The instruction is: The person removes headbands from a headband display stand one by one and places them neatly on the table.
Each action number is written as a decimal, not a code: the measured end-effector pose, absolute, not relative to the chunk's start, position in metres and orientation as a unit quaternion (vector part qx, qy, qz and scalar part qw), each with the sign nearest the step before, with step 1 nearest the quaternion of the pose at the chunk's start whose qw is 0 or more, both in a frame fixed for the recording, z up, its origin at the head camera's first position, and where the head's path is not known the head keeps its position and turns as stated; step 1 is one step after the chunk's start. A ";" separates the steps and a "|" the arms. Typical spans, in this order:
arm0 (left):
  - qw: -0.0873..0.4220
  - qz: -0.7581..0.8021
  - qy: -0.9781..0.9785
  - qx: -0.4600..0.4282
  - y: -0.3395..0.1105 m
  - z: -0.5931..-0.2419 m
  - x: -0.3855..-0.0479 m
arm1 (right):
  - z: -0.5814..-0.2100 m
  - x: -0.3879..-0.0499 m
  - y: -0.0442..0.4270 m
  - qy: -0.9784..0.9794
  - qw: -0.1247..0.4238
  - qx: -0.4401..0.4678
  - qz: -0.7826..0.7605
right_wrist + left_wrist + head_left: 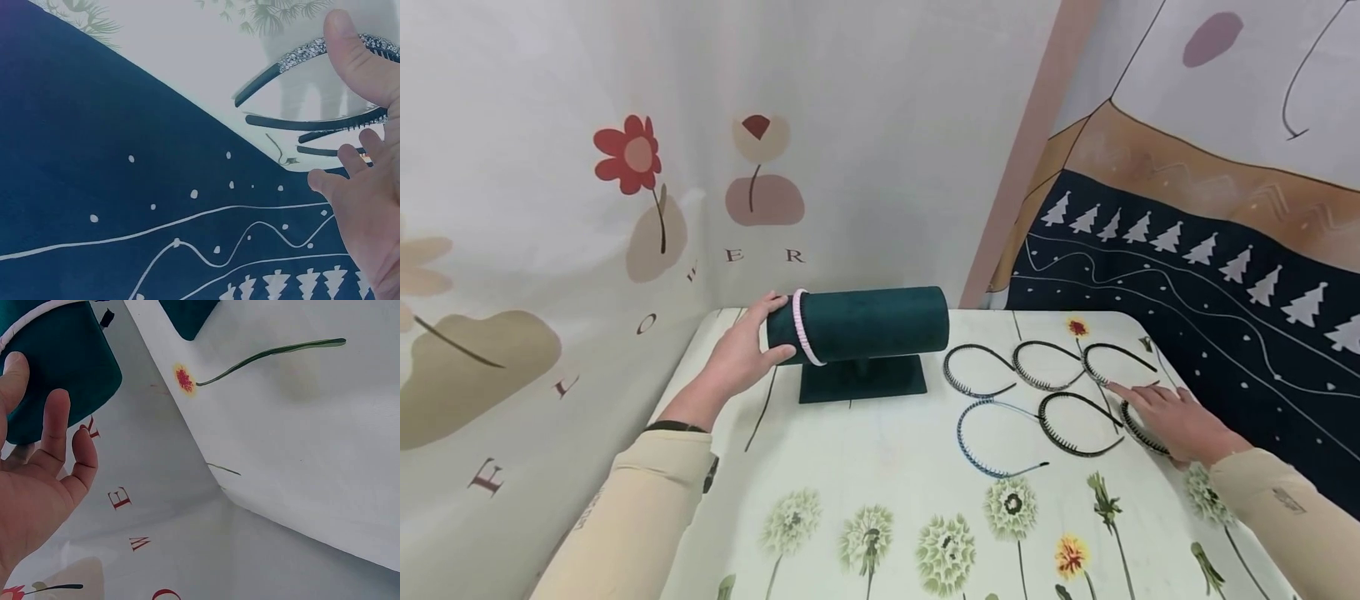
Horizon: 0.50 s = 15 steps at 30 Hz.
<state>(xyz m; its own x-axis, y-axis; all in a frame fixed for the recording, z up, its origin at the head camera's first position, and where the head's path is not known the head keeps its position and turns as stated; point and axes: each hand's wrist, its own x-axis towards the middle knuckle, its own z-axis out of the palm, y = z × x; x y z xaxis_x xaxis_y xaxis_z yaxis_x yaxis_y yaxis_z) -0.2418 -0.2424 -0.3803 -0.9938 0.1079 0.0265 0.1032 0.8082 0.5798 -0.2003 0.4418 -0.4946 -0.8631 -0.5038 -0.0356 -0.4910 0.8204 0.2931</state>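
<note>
A dark green padded cylinder stand (880,323) with a flat base stands near the table's back edge. Around its left part sits a pale pink headband (801,327). My left hand (739,348) holds the stand's left end, with the thumb in front, close to the pink band; its other fingers show loosely bent in the left wrist view. At the right, my right hand (1176,423) reaches over a black headband (1133,425), partly hiding it. The right wrist view shows the thumb straight and the fingers loosely bent, with no headband gripped; contact with the black band cannot be told.
Several toothed headbands lie in two rows right of the stand, among them a blue one (959,435) and a black one (1047,421). A flower-print cloth (865,467) covers the table. Printed curtains (880,150) hang behind, and a dark blue tree-print cloth (1150,267) hangs at the right.
</note>
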 end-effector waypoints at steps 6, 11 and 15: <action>0.002 0.306 0.950 0.053 -0.244 -0.382 -0.240 | -0.492 -0.197 0.446 -0.963 0.009 0.248 -0.106; -0.002 0.305 0.951 0.055 -0.243 -0.383 -0.239 | -0.483 -0.191 0.450 -0.974 -0.018 0.215 -0.071; 0.000 0.308 0.950 0.057 -0.241 -0.383 -0.238 | -0.465 -0.196 0.451 -0.986 -0.069 0.151 -0.014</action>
<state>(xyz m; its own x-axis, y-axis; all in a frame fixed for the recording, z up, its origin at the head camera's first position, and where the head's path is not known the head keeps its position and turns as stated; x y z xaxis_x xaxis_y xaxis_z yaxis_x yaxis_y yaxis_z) -0.2385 -0.2411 -0.3826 -0.9936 0.1073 0.0352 0.1076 0.8043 0.5844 -0.1957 0.4511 -0.4653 -0.9447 -0.2962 -0.1411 -0.3002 0.9539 0.0074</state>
